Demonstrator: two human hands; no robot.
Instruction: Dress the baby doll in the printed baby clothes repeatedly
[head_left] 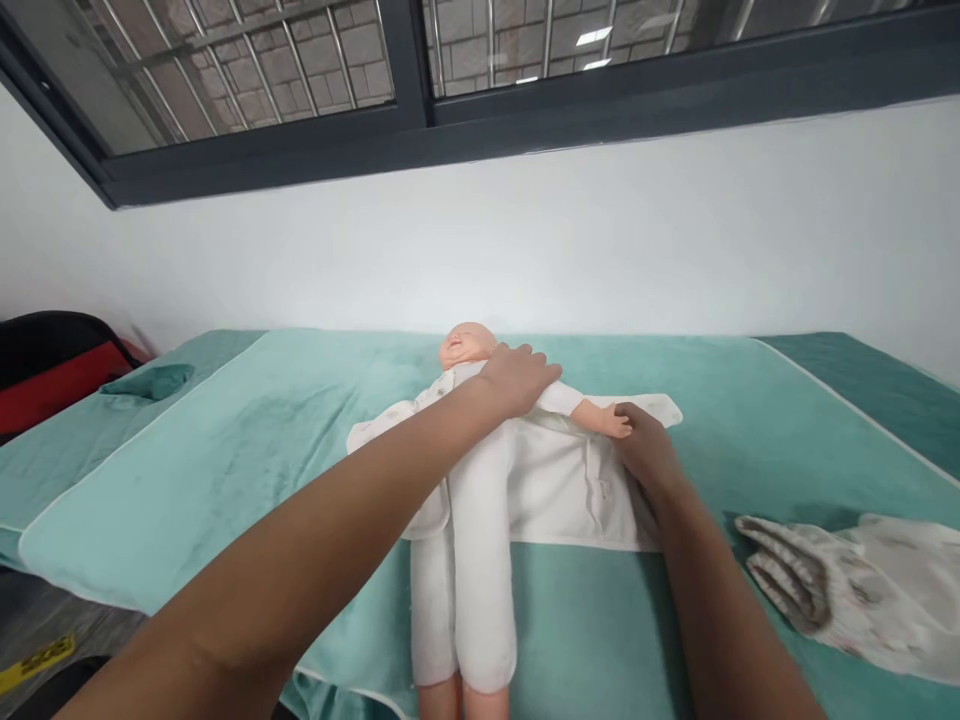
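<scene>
A baby doll in white clothes lies on its back, its head toward the wall. A white patterned jacket is spread open beneath it; one side covers part of the doll's body at the left. My left hand is closed over the doll's upper arm near the shoulder, the fingertips partly hidden. My right hand is closed at the doll's outstretched hand, beside the jacket's sleeve. The doll's other arm is hidden behind my left forearm.
A teal padded mat covers the surface up to the white wall. Folded patterned clothing lies at the right. A black and red bag stands at the far left. Above is a barred window with a dark frame.
</scene>
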